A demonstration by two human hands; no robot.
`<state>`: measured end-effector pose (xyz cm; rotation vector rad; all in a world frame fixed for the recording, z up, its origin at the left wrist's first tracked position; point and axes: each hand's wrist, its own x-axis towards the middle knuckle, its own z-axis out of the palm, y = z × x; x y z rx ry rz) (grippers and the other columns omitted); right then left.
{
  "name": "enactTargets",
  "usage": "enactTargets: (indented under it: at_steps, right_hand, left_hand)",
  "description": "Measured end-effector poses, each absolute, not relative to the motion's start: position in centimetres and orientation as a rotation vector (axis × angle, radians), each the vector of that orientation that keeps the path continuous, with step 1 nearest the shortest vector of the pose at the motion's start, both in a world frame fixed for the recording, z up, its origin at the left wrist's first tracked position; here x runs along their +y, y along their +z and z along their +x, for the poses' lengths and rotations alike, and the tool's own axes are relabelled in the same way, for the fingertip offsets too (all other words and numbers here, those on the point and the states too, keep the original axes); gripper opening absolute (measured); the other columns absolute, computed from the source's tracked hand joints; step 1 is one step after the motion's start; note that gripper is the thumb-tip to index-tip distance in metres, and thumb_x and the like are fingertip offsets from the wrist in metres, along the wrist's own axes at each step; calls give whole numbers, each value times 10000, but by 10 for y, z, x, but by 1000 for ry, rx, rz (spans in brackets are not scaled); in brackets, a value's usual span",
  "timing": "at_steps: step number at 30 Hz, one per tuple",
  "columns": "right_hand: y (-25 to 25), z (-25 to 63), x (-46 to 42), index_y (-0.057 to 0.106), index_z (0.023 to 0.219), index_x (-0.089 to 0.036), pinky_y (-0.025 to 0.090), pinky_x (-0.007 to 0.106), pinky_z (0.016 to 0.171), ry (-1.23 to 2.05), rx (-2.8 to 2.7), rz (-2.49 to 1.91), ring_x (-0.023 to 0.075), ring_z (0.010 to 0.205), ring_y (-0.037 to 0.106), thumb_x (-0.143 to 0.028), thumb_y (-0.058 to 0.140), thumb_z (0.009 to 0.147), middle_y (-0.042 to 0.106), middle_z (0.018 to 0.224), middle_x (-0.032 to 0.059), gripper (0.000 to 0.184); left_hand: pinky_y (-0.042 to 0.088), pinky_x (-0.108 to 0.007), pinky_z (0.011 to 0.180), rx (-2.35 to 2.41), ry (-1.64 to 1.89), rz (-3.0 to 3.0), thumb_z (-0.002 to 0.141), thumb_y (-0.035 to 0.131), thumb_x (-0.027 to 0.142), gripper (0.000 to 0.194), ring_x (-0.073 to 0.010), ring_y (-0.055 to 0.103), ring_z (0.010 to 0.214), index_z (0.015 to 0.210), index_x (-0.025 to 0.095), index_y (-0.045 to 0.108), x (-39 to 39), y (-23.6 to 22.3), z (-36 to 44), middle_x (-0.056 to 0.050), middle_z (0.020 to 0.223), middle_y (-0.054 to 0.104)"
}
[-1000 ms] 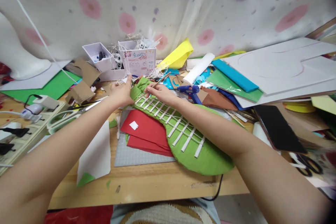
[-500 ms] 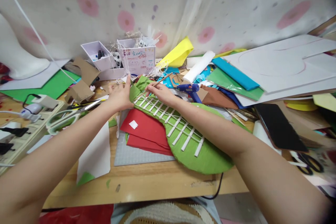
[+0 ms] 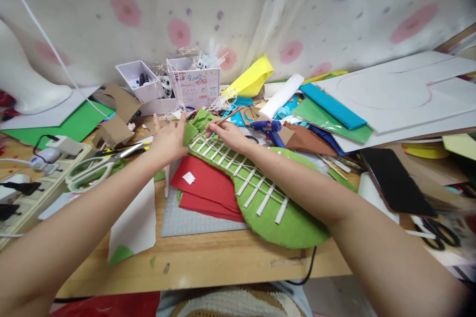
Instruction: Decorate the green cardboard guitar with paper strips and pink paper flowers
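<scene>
A flat, guitar-shaped green piece (image 3: pixel 269 210) lies aslant on the counter (image 3: pixel 201 262), its rounded, broad end towards the near edge and its narrow neck pointing away to the left. Its surface is matte and slightly wrinkled, like covering paper. Narrow white strips (image 3: pixel 266 199) cross it like rungs, four longer ones on the broad part and shorter ones up the neck, with thin white cord (image 3: pixel 277 199) running lengthwise over them. Crumpled green paper (image 3: pixel 191 131) juts from the neck's end.

Two hands are at that end. The right hand (image 3: pixel 223 131) pinches one slender brown stick (image 3: pixel 227 118) above the neck. The left hand (image 3: pixel 169 141) is released, fingers spread, just beside the neck; whether its edge touches cannot be told.

Smooth red sheets (image 3: pixel 206 178), at least two, overlap on a grey mat (image 3: pixel 197 225), with one small white scrap (image 3: pixel 189 177) on top. One blue glue gun (image 3: pixel 266 126) sits beyond the right forearm. Behind are one scribbled, straight-sided white box (image 3: pixel 197 86) and one smooth white roll (image 3: pixel 281 96).
</scene>
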<state>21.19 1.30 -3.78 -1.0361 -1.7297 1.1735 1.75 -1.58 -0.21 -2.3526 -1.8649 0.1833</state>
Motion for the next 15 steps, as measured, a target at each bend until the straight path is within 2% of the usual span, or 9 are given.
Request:
enactTargets:
  at_steps: [4,8,11,15]
  right_hand:
    - [-39,212,12,653,738,-166,461,277,880,1239,-1699,-1026,130,852,621,-297,502,912,678,830,18,265]
    - [-42,214,11,655,766,-172,452,282,917,1241,-1707,-986,138,879,638,-328,525,914,691,854,21,251]
    - [-42,215,10,666,783,-170,441,287,958,1225,-1720,-981,141,916,642,-315,514,925,705,872,25,254]
    - [-42,215,9,667,840,-174,462,279,937,1258,-1706,-993,141,904,658,-300,505,934,719,848,17,225]
  left_hand:
    - [-8,-589,1157,-1859,183,-2320,735,563,307,992,-370,588,1183,1554,75,53,-14,-3,22,-216,1253,636]
    - [29,-567,1166,-1869,162,-2317,722,565,282,974,-372,588,1184,1539,30,97,-14,-4,23,-237,1251,630]
    - [49,-556,1171,-1874,118,-2323,725,577,311,962,-375,585,1191,1525,18,130,-13,-6,20,-238,1244,638]
    - [83,-548,1177,-1899,57,-2305,743,580,355,937,-359,600,1182,1512,29,155,-10,-9,16,-207,1201,673]
